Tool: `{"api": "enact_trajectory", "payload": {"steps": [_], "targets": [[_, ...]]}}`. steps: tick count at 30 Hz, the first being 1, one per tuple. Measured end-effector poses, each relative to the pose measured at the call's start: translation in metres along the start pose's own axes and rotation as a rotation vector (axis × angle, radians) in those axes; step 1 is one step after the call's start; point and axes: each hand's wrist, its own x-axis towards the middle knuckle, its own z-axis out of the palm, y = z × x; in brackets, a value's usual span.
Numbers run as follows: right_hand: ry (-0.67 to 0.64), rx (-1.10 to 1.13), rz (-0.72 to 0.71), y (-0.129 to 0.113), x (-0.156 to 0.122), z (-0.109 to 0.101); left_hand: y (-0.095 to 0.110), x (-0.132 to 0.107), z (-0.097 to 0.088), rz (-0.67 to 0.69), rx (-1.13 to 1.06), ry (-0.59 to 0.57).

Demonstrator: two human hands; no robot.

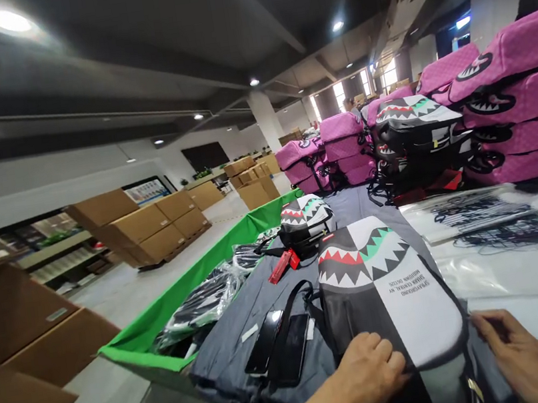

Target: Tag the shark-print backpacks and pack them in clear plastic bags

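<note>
A black and white backpack (421,320) with a shark-mouth print in red and green lies on the grey cloth in front of me. My left hand (372,371) is closed on its front; the fingertips are hidden under the curled fingers. At the bag's right edge, my right hand (516,350) pinches the side between thumb and forefinger; any small part in that pinch is too small to make out. Beyond the backpack sits a smaller shark-print bag (306,223), with a red tag (282,265) beside it. Two dark phones (292,353) lie to the left, crossed by a black strap.
A green-rimmed bin (199,276) with plastic-wrapped goods borders the left side. Clear plastic bags (491,269) and black cords (501,234) lie at right. Stacked pink backpacks (531,95) and more shark-print bags (413,119) stand behind. Cardboard boxes (145,223) are on the floor.
</note>
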Motion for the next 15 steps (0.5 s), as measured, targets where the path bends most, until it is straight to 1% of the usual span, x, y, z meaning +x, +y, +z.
{"api": "enact_trajectory", "payload": {"steps": [1,3,4,5,7,8,9,10,11,12,14,15], "targets": [[-0.007,-0.007,0.000,-0.002,0.017,0.002,0.007,-0.007,0.002,0.007,0.010,0.107],[-0.067,-0.013,-0.053,-0.012,0.054,0.016,0.019,-0.017,0.004,0.038,0.029,0.304],[-0.095,-0.017,-0.075,-0.017,0.072,0.026,0.022,-0.018,0.003,0.044,0.031,0.357],[-0.131,-0.019,-0.085,-0.022,0.090,0.038,0.024,-0.017,0.000,0.040,0.023,0.367],[-0.206,-0.045,-0.073,-0.026,0.117,0.058,0.021,-0.007,-0.008,-0.013,-0.004,0.308],[-0.230,-0.065,-0.056,-0.026,0.124,0.065,0.018,-0.001,-0.012,-0.063,-0.015,0.270],[-0.241,-0.088,-0.039,-0.024,0.125,0.067,0.015,0.005,-0.016,-0.115,-0.023,0.243],[-0.238,-0.110,-0.027,-0.021,0.119,0.065,0.015,0.009,-0.019,-0.158,-0.029,0.240],[-0.226,-0.131,-0.020,-0.017,0.107,0.059,0.017,0.011,-0.020,-0.184,-0.041,0.256],[-0.207,-0.150,-0.017,-0.012,0.088,0.048,0.022,0.011,-0.020,-0.190,-0.065,0.278],[-0.170,-0.182,-0.030,0.002,0.034,0.020,0.044,0.008,-0.012,-0.136,-0.157,0.325],[-0.155,-0.197,-0.034,0.011,0.004,0.005,0.058,0.007,-0.006,-0.112,-0.211,0.315]]}}
